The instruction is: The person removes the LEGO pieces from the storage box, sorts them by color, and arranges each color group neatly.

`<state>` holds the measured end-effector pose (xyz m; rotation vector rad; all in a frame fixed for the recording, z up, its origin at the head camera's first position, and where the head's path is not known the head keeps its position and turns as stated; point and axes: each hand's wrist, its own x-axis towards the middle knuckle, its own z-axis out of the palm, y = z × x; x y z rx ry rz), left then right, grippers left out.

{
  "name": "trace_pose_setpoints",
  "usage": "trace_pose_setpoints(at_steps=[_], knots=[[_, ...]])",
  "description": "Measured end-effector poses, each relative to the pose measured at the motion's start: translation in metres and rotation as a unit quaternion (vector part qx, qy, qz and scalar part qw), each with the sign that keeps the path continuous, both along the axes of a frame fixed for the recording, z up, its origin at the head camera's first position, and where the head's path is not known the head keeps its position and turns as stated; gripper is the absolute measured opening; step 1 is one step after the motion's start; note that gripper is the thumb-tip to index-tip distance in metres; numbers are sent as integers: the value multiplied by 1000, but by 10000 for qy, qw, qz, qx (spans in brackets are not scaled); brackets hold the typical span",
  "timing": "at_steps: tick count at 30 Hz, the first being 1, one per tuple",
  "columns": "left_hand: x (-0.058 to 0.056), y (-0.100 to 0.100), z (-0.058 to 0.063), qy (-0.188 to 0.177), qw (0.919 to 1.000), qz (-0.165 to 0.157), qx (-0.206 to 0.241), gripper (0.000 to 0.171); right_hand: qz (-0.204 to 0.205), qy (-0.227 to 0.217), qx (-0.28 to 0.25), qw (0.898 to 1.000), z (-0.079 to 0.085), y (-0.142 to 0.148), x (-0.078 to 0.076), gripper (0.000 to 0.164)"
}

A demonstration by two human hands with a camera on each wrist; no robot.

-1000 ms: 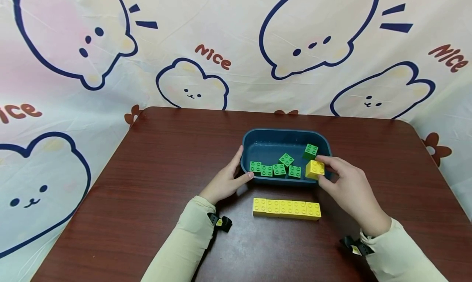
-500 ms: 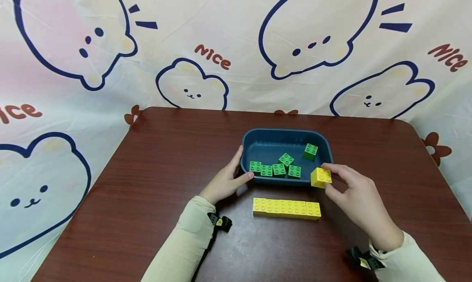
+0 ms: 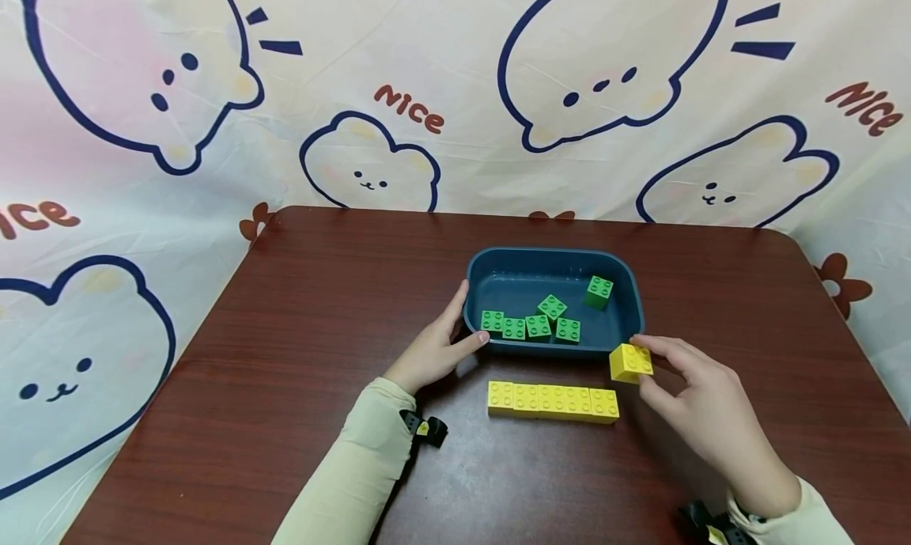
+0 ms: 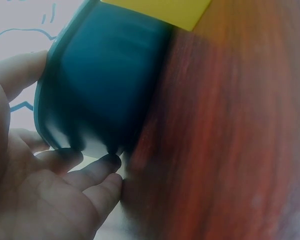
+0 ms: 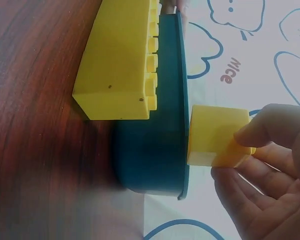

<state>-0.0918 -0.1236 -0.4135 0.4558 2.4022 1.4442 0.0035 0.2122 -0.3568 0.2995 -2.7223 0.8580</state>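
In the head view my right hand (image 3: 712, 418) pinches a yellow toy building brick (image 3: 630, 363) between thumb and fingers, just off the tray's near right corner. The right wrist view shows this brick (image 5: 219, 135) level with the tray's rim, fingertips on its sides. My left hand (image 3: 430, 351) holds the left end of the blue tray (image 3: 555, 258), thumb at the near rim and fingers against the end wall (image 4: 92, 145). Several green bricks (image 3: 538, 327) lie inside, mostly along the near side; one sits at the right. In front of the tray stands a row of yellow bricks (image 3: 553, 401), side by side.
The dark red-brown wooden table (image 3: 342, 292) carries everything. Behind it hangs a pale cloth (image 3: 470, 165) printed with cartoon outlines. A black strap with a small device (image 3: 425, 430) sits on the left wrist; a similar one (image 3: 715, 527) is at the right sleeve.
My right hand has lifted the yellow brick out over the tray's near right corner, towards me and slightly right. My left hand, the tray and the yellow row keep their places.
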Motion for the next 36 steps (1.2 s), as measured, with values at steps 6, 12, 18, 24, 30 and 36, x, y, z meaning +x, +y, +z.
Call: trace_pose_setpoints(at_steps=[6,12,18,24,30,36], knots=[[-1,0,-1,27,10000,12,-15,88,-11,75,13,10000,-1,3,6,49],[0,0,0,-10,10000,10,10,88,-57,84,45,9999,-3,6,13,50],[-1,0,0,-19,10000,-4,38,88,-49,-31,23,10000,-8,10,18,51],[-1,0,-1,-57,10000,5,30,87,-58,-174,34,9998,-10,15,20,53],[-1,0,0,-50,10000,1,28,87,138,-243,104,9996,-16,17,20,52],[-1,0,-1,-76,10000,-3,44,87,338,-122,139,9993,-25,18,19,51]])
